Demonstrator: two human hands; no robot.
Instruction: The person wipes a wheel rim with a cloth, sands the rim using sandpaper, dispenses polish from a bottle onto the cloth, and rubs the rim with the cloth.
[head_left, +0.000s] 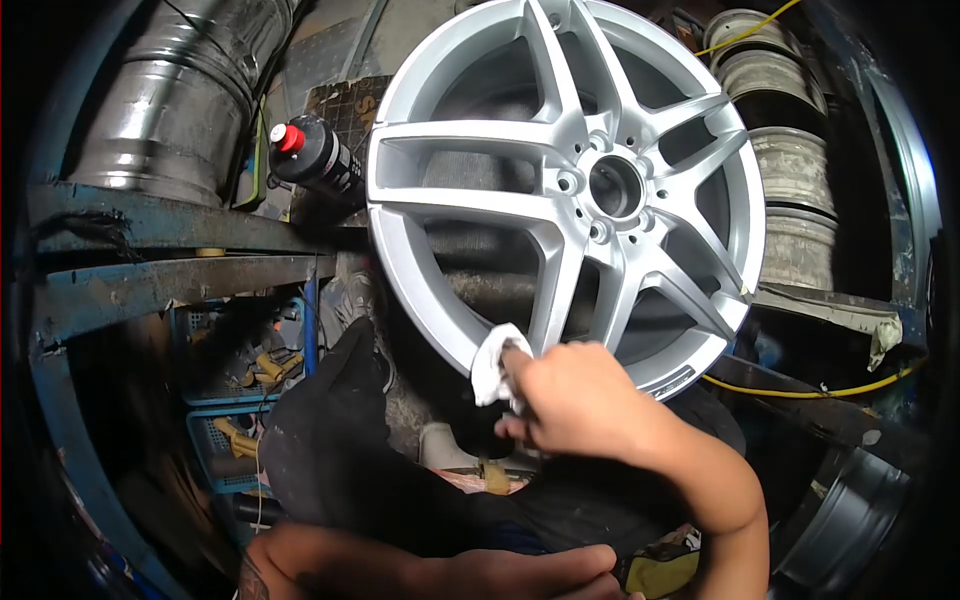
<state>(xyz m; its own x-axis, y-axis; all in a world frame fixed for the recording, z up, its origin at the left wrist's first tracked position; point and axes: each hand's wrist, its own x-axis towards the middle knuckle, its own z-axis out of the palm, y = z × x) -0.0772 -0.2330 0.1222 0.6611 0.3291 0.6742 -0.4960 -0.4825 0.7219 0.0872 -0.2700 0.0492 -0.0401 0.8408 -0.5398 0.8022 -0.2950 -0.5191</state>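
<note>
A silver alloy wheel (560, 205) with paired spokes and a round centre hole lies before me, face up. My right hand (575, 400) is closed on a white cloth (492, 370), which touches the wheel's lower left rim. At the bottom of the view, my left hand (545, 575) lies low near my lap, away from the wheel. Its fingers look stretched out, partly cut off by the frame edge, with nothing visible in them.
A black bottle with a red cap (318, 155) stands left of the wheel. Stacked metal rims (790, 170) sit at the right, a large metal drum (160, 125) at upper left. Blue crates (225, 435) hold yellow parts. A yellow hose (800, 393) runs at lower right.
</note>
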